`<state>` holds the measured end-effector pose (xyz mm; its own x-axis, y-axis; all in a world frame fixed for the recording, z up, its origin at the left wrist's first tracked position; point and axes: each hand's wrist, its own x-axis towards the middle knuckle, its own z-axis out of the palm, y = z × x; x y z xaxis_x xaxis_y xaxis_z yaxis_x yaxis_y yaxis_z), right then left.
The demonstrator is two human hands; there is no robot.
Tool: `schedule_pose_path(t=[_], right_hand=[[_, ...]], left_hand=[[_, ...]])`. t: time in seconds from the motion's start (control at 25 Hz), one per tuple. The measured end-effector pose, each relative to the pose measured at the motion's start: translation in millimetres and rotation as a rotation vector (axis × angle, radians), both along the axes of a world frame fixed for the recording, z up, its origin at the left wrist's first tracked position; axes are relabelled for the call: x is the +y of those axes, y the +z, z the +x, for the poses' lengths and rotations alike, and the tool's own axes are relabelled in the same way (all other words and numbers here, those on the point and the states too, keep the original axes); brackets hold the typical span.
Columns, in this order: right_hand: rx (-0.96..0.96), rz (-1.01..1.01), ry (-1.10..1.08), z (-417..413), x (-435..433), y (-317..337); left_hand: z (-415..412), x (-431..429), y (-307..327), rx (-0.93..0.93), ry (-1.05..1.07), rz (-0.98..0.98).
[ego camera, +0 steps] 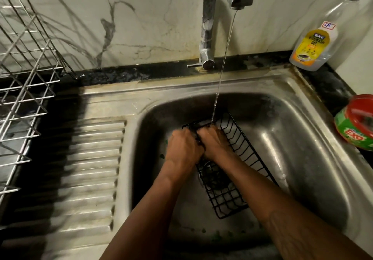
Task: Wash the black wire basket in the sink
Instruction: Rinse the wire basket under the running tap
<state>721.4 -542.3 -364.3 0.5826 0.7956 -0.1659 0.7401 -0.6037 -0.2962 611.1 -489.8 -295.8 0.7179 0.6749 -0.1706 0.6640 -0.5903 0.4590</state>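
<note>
Head view: I see the steel sink (302, 138) set in a black countertop (121, 74) against a marble-pattern wall (101, 17). The faucet (210, 17) stands at the rear rim and is running. Its thin water stream (224, 57) lands at the far rim of the black wire basket (228, 189), just beyond the knuckles. The basket lies in the sink bowl, running from far left to near right, and sits over the drain strainer (214, 176), which shows through the wires. Both forearms cross the near half of the bowl and cover part of the basket. Left of the bowl is the ribbed drainboard (86, 169), and a steel wire dish rack (26, 78) stands at the left edge. A clear bottle (314, 43) stands in the rear right corner. Its yellow label reads "DISHWASH GEL"; I cannot read the brand word above it or the small handwritten sticker. At the right edge is a green and red tub (357, 126) marked "EXO". The left hand (182, 148) and right hand (214, 141) are side by side and touching at the basket's far end. Both have their fingers curled tight, clamped on the wire frame. Something dark sits between the two hands; I cannot tell what it is.
</note>
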Motion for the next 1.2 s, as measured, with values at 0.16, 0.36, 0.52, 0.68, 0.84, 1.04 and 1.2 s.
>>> schedule_pose_path(t=[0.16, 0.36, 0.52, 0.68, 0.84, 1.04, 1.2], right_hand=[[-0.006, 0.007, 0.107, 3, -11, -3], [0.132, 0.006, 0.280, -1, -7, 4], [0.158, -0.028, 0.288, 10, -12, 0], [0.416, 0.311, -0.121, 30, -26, 1], [0.727, 0.401, -0.499, 35, -25, -9], [0.967, 0.512, -0.734, 45, -10, -16], [1.414, 0.649, -0.726, 48, -15, -3]], left_hand=[[1, 5, 6, 0.069, 0.107, 0.222], [7, 11, 3, 0.026, 0.015, 0.242], [6, 14, 6, 0.035, 0.079, 0.265], [3, 10, 0, 0.013, 0.082, 0.171], [4, 18, -12, -0.045, 0.147, 0.054], [16, 11, -24, -0.158, 0.398, -0.057], [23, -1, -32, -0.408, 0.507, -0.138]])
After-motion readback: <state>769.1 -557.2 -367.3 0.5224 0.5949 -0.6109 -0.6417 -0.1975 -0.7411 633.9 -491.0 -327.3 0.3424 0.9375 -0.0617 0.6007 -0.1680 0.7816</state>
